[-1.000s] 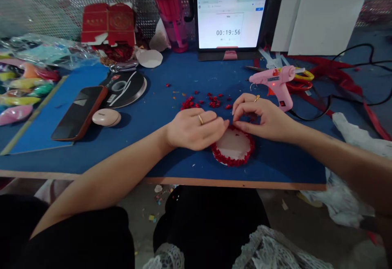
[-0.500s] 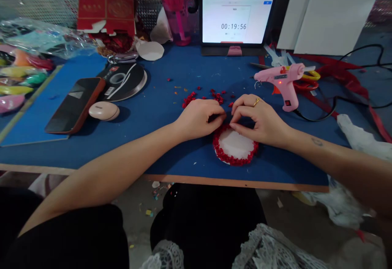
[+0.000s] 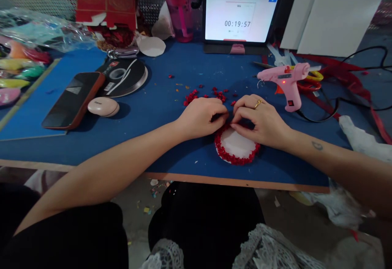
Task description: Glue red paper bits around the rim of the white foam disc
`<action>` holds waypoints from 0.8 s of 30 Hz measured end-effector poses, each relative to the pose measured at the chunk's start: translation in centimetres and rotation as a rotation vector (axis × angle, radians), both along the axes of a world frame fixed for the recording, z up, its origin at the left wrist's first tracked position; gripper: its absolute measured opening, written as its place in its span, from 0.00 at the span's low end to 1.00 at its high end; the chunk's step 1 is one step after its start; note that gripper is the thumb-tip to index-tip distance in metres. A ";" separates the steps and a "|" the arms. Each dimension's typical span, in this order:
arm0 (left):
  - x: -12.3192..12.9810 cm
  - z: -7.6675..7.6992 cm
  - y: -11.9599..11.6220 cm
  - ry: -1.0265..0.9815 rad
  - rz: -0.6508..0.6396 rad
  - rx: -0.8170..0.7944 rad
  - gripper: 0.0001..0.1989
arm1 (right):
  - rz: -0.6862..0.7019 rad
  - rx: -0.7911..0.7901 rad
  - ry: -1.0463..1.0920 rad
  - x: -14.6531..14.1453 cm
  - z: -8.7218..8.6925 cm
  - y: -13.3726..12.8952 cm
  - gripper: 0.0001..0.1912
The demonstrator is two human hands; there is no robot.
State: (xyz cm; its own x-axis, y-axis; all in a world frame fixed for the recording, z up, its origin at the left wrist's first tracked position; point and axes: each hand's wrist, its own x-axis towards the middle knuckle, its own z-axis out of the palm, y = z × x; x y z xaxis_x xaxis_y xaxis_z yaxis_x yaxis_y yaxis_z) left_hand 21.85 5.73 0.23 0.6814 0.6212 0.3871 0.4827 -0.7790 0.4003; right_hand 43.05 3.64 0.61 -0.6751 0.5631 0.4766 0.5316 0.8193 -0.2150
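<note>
A round white disc (image 3: pixel 238 143) edged with small crumpled red pieces lies near the table's front edge. My left hand (image 3: pixel 203 117) is at its upper left rim, thumb and index finger pinched together. My right hand (image 3: pixel 259 119), with a gold ring, meets it from the right, also in a pinch over the disc's far rim. Whatever sits between the fingertips is too small or hidden to name. Loose red pieces (image 3: pixel 219 94) are scattered just beyond both hands, and another small heap (image 3: pixel 190 97) lies behind my left hand.
To the right lies a pink glue gun (image 3: pixel 288 81) with its cord, beside scissors (image 3: pixel 310 83) and red ribbon (image 3: pixel 352 81). A tablet (image 3: pixel 241 15) and pink bottle (image 3: pixel 180 11) stand at the back. Leftward are a phone (image 3: pixel 73 100), a ribbon spool (image 3: pixel 124 77) and a pale case (image 3: pixel 103 107).
The view has shifted slightly. Both hands keep nearly the same pinched pose at the disc's far rim. The tablet's timer has advanced one second.
</note>
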 end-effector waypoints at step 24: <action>0.1 -0.1 -0.1 0.025 0.035 -0.016 0.11 | -0.065 0.366 -0.307 -0.7 1.0 -1.0 0.12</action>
State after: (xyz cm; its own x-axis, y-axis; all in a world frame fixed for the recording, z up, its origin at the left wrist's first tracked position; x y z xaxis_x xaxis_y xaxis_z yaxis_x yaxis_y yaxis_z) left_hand 21.96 5.66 0.16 0.6683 0.6509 0.3601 0.5201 -0.7549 0.3995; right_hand 42.35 2.60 1.66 -0.7848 0.4408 0.4355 0.5777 0.7749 0.2567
